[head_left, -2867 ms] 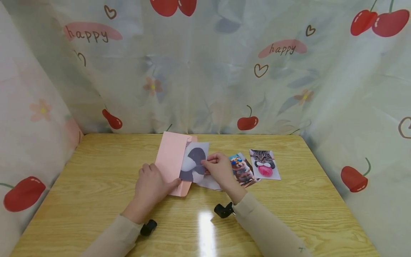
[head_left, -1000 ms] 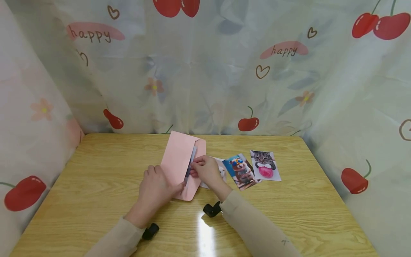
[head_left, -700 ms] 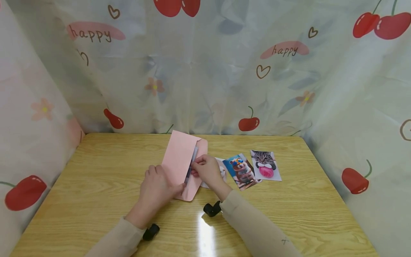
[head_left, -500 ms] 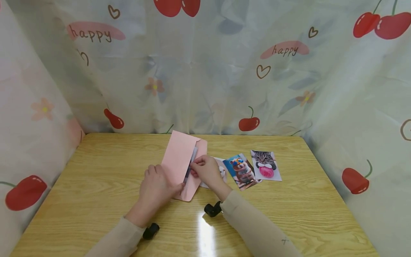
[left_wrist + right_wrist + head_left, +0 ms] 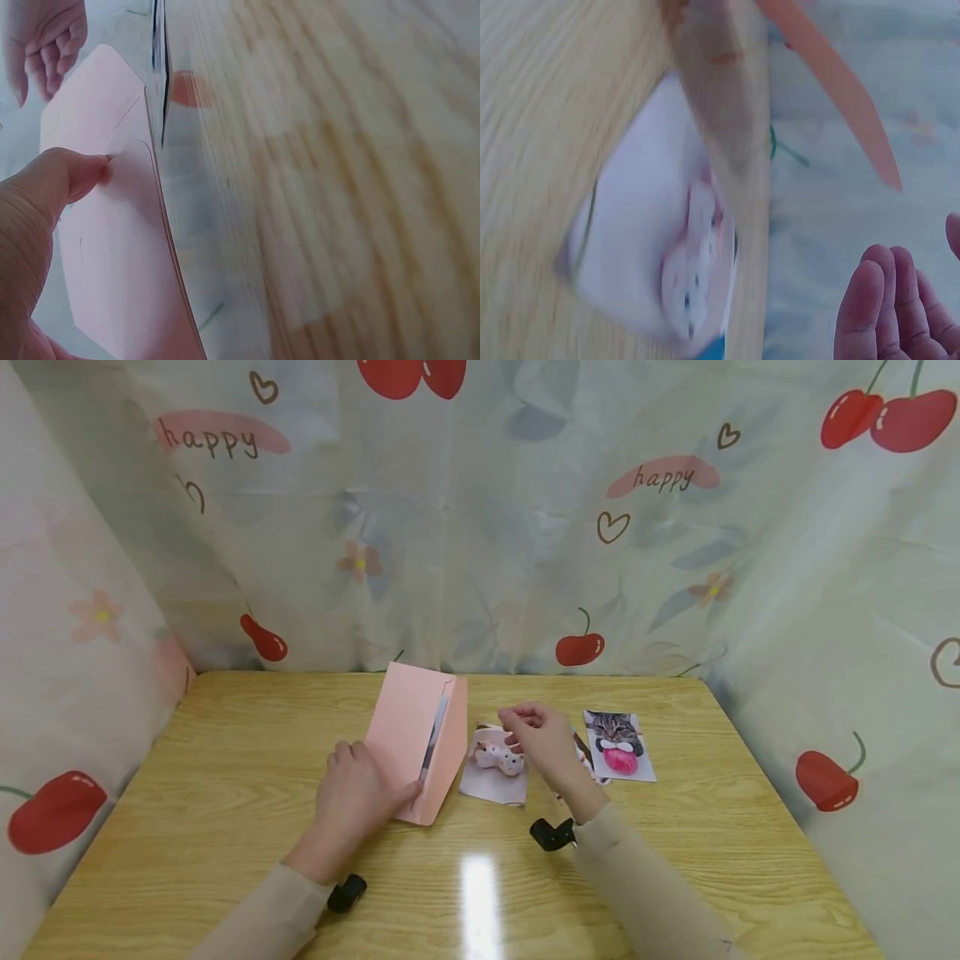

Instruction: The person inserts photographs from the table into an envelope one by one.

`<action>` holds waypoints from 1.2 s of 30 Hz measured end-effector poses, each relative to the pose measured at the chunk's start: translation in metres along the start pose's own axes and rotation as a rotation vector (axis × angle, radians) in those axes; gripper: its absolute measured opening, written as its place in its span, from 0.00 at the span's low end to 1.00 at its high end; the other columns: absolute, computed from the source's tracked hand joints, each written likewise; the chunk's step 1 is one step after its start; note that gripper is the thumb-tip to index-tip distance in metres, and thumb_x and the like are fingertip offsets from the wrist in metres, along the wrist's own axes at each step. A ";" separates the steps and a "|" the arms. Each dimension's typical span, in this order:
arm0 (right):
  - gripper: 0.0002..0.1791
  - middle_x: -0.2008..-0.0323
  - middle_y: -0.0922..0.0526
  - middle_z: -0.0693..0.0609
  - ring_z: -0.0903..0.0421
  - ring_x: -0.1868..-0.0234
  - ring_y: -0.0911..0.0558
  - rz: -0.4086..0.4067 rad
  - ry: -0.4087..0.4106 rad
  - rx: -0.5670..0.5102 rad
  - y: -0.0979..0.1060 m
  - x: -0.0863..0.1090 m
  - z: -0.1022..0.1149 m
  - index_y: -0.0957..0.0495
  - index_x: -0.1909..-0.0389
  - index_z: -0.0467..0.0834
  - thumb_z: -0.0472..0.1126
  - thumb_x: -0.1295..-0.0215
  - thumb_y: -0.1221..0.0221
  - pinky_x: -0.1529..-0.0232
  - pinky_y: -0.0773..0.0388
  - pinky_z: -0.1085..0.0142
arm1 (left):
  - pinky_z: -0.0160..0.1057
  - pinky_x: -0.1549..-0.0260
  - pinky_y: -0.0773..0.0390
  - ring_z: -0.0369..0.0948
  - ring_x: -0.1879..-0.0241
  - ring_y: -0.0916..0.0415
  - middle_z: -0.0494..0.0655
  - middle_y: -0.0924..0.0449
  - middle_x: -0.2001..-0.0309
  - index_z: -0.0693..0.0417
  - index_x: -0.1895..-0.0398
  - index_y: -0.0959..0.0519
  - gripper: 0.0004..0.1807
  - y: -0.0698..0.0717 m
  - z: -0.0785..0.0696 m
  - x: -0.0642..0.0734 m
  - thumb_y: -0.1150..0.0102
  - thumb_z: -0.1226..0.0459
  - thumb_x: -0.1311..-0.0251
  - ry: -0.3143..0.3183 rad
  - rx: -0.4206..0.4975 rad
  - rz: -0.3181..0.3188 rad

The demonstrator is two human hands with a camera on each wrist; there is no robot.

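Observation:
My left hand (image 5: pixel 358 789) holds a pink envelope (image 5: pixel 405 722) tilted up off the table, thumb (image 5: pixel 71 174) on its front near the opening. A strip of a photo (image 5: pixel 433 735) shows inside the envelope's mouth, beside the raised flap (image 5: pixel 450 747). To the right, my right hand (image 5: pixel 549 745) hovers above the photos with loosely bent fingers and nothing in it. Below and left of it lies a photo of small white animals (image 5: pixel 492 772), also seen in the right wrist view as a blurred photo (image 5: pixel 637 202).
A cat photo (image 5: pixel 620 747) lies to the right. Between it and my right hand, a hamster photo (image 5: pixel 598 772) is mostly hidden by that hand. The wooden table (image 5: pixel 247 735) ends at a patterned curtain (image 5: pixel 465 527). Black wrist cameras (image 5: pixel 347 893) hang under both sleeves.
A grey-and-white photo went into the envelope, pushed by my right hand. That hand has since let go and moved right over the photos. The envelope shifted slightly left, its flap tilting up.

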State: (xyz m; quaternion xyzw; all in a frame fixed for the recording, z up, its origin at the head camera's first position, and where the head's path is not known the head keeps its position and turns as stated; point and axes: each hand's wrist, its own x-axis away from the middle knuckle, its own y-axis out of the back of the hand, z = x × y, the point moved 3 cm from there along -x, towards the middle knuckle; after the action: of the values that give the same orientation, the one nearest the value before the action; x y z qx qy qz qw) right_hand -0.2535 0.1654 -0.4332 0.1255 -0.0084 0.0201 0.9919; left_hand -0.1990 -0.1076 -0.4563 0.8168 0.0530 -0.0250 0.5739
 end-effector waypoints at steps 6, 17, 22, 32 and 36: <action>0.29 0.57 0.18 0.40 0.36 0.59 0.18 -0.117 -0.038 0.057 0.052 0.000 -0.015 0.22 0.51 0.44 0.63 0.42 0.37 0.59 0.21 0.47 | 0.49 0.71 0.25 0.52 0.63 0.35 0.62 0.35 0.60 0.76 0.53 0.33 0.55 0.001 -0.001 0.001 0.34 0.31 0.63 0.015 0.010 0.024; 0.39 0.51 0.21 0.40 0.43 0.54 0.19 -0.208 -0.149 0.204 0.118 0.000 -0.046 0.26 0.44 0.42 0.69 0.46 0.38 0.55 0.22 0.54 | 0.48 0.72 0.25 0.52 0.63 0.35 0.61 0.35 0.61 0.75 0.53 0.33 0.57 -0.002 0.004 0.003 0.35 0.29 0.65 0.043 0.022 0.050; 0.41 0.49 0.22 0.44 0.49 0.50 0.23 -0.269 -0.192 0.303 0.141 0.002 -0.059 0.27 0.43 0.42 0.70 0.47 0.39 0.51 0.26 0.57 | 0.47 0.73 0.26 0.51 0.64 0.36 0.61 0.35 0.62 0.75 0.54 0.33 0.56 -0.003 0.004 0.004 0.35 0.29 0.65 0.028 0.015 0.037; 0.47 0.40 0.31 0.37 0.43 0.40 0.32 -0.279 -0.278 0.340 0.170 0.007 -0.072 0.32 0.37 0.36 0.68 0.47 0.37 0.39 0.34 0.51 | 0.48 0.73 0.25 0.51 0.64 0.35 0.61 0.34 0.62 0.75 0.56 0.32 0.54 -0.002 0.002 0.004 0.34 0.31 0.64 0.006 0.017 0.001; 0.46 0.37 0.33 0.36 0.42 0.39 0.34 -0.297 -0.334 0.315 0.173 0.008 -0.076 0.34 0.36 0.35 0.64 0.44 0.36 0.38 0.36 0.51 | 0.48 0.73 0.25 0.51 0.64 0.35 0.62 0.34 0.62 0.75 0.56 0.32 0.54 -0.002 0.002 0.003 0.34 0.31 0.64 -0.001 0.015 -0.005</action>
State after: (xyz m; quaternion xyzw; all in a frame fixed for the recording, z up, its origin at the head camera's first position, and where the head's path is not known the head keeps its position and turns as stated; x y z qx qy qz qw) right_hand -0.2520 0.3519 -0.4632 0.2796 -0.1500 -0.1457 0.9371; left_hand -0.1958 -0.1084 -0.4594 0.8208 0.0548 -0.0273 0.5679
